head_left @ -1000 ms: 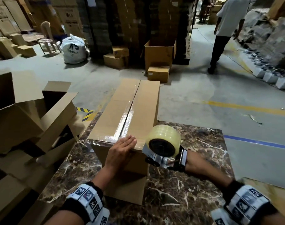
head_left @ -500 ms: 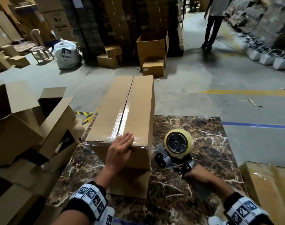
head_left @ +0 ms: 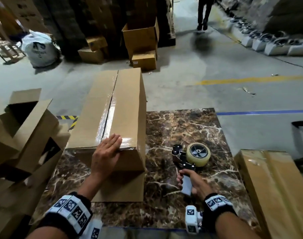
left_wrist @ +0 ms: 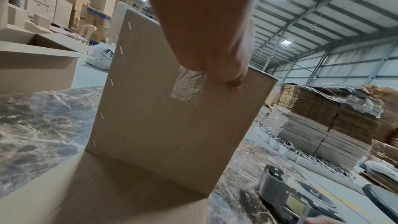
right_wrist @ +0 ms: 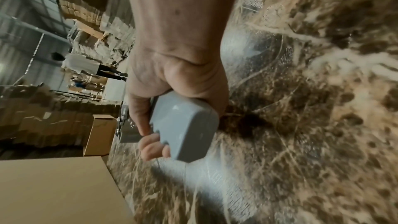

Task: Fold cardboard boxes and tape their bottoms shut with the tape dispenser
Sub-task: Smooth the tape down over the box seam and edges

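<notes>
Taped box [head_left: 111,107] sits on the marble bench [head_left: 190,128], seam up. Left hand [head_left: 105,153] lies flat on its near edge, fingers [head_left: 115,140] straight. Right hand [head_left: 193,182] fingers wrapped round tape dispenser [head_left: 190,158] handle, dispenser lying on the bench beside the box.

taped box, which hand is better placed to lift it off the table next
Left. The left hand already lies flat on the taped box at its near edge, while the right hand grips the tape dispenser resting on the marble table.
</notes>
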Available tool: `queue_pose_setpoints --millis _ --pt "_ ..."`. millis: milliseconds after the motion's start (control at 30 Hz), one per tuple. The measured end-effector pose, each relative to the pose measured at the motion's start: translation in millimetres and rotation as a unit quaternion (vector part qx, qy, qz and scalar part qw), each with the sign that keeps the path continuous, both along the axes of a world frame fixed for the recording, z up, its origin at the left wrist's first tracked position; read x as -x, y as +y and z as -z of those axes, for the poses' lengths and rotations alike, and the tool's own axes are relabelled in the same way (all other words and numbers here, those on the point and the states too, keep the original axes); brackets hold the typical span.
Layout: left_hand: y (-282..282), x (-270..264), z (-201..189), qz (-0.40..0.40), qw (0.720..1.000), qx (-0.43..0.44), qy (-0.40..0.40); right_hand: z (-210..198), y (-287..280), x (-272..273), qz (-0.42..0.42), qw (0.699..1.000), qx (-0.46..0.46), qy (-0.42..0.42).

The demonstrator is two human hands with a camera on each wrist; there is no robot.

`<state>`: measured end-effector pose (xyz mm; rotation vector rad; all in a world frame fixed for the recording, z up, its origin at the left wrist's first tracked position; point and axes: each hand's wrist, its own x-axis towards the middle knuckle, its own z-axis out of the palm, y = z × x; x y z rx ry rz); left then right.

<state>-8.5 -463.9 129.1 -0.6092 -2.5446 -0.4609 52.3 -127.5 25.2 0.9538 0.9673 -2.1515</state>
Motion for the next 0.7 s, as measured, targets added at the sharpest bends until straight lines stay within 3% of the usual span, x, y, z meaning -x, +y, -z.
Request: queue_pose_setpoints --millis 167,233,300,400,433,467,600,700 --pt "-2 -1 -2 0.013 1.000 0.011 0.000 5 -3 -9 0.000 0.995 -0.098 0.009" --pt "0 -2 -1 0.013 1.000 0.010 -0.001 -1 -5 -16 -0.001 0.980 -0.197 0.014" --pt "1 -5 -1 0.009 1.000 0.008 -0.014 -10 -1 -20 -0.076 0.934 -0.349 0.028" --pt "9 -12 -7 -0.010 0.998 0.018 -0.057 -30 9 -23 -0.209 0.804 -0.557 0.002" --pt "10 -13 -12 -0.014 0.997 0.027 -0.077 -42 8 -21 -0.207 0.770 -0.602 0.019" --pt "8 -13 -18 -0.015 0.995 0.038 -0.094 -57 0 -15 -0.174 0.761 -0.622 0.056" --pt "0 -7 -52 0.028 0.977 0.088 -0.190 -142 -55 14 0.004 0.824 -0.522 0.221" --pt "-14 11 -80 0.116 0.959 0.108 -0.234 -199 -112 38 0.036 0.856 -0.413 0.310"
